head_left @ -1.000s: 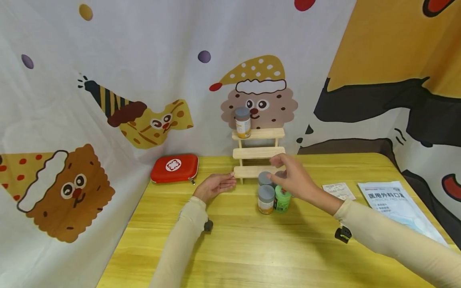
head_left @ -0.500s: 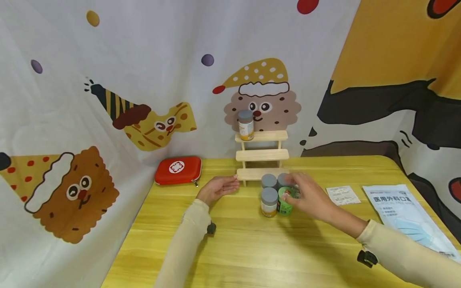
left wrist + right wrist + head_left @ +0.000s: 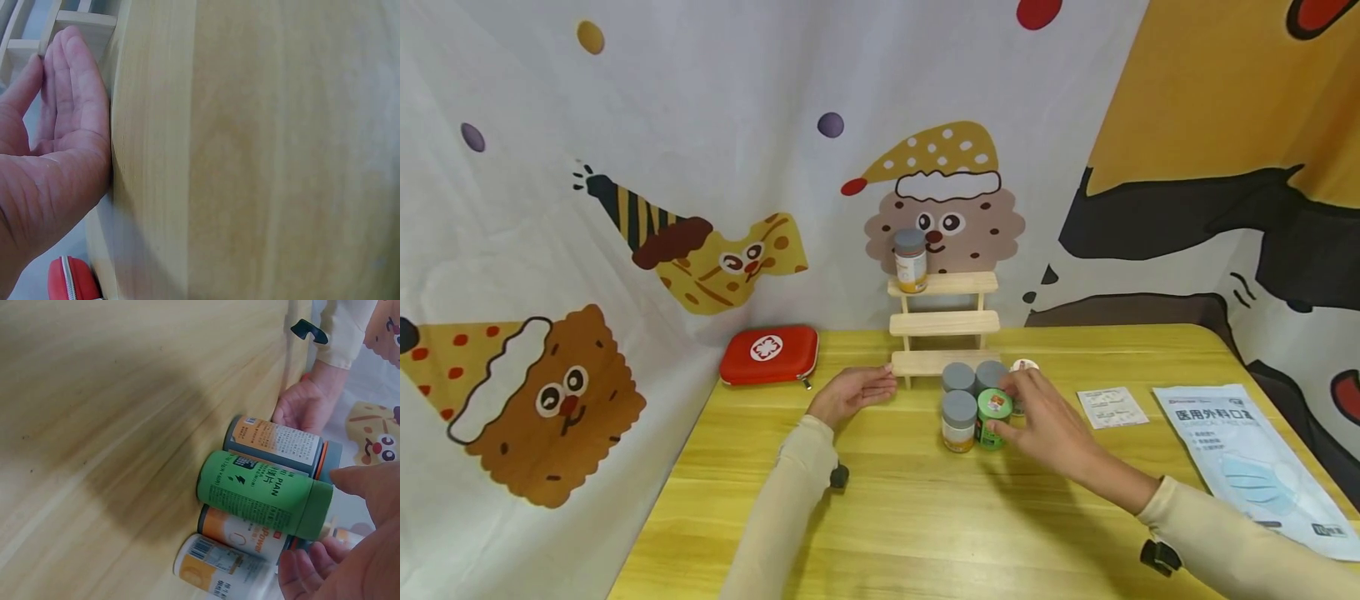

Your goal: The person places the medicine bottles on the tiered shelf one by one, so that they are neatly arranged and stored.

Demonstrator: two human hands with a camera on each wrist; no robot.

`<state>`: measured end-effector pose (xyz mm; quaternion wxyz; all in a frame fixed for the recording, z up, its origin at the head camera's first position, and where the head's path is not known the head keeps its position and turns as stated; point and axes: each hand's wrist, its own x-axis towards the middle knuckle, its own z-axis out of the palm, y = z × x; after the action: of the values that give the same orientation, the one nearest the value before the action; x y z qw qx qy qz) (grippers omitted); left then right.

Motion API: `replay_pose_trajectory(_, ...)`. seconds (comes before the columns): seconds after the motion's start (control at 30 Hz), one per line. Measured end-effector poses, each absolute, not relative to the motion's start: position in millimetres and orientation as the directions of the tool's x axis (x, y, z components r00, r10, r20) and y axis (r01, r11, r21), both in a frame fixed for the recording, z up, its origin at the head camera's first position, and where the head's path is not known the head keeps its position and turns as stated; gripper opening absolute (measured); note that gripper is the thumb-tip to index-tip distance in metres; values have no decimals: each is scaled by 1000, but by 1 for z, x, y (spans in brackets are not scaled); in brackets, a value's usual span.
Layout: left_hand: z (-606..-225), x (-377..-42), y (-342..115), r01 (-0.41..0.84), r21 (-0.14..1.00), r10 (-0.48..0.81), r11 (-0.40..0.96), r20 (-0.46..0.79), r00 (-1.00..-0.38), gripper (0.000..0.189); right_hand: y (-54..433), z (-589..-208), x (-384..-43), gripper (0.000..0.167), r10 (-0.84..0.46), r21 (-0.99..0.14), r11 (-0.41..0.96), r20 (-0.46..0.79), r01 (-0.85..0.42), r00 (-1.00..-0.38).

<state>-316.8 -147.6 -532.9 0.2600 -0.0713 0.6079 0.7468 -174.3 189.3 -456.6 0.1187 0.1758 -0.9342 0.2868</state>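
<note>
Wooden table (image 3: 895, 525), back edge: right hand (image 3: 1051, 427) has lowered, green pill bottle (image 3: 265, 494) within grasp, hold unclear; straight-fingered left hand (image 3: 850, 393) touches stepped rack (image 3: 944, 323).

A red zipped case (image 3: 769, 357) with a round white emblem lies at the back left of the wood-grained table (image 3: 880, 517). Toward the right, a small white printed packet (image 3: 1112, 407) lies flat near a larger surgical-mask pouch (image 3: 1213, 446). Behind, a pale cloth backdrop (image 3: 700, 100) bears cartoon figures, among them a brown square biscuit (image 3: 557, 442) and a round face in a spotted cap (image 3: 977, 229).
</note>
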Motion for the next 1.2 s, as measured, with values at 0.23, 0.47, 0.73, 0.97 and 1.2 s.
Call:
replay_pose_trajectory(0.23,-532,-317,-148,-475,872,303,-117,-424,-853,29,188,-463,-175,56,-231,-517,772,311,-368,-922)
replay_pose_trajectory(0.47,-528,-315,-147,-476,872,321,-116,-421,-849,30,188,-469,-175,55,-186,-568,762,268,-311,-945)
replay_pose_trajectory(0.73,-528,-314,-147,-469,875,304,-120,-417,-857,29,185,-473,-174,56,-162,-606,744,246,-282,-956)
replay_pose_trajectory(0.97,-531,-316,-147,-478,869,297,-128,-426,-855,28,187,-477,-176,50,-148,-610,736,277,-292,-950)
replay_pose_trajectory(1.2,-535,-319,-148,-483,865,292,-137,-430,-854,27,191,-472,-176,47,-131,-606,728,334,-319,-933)
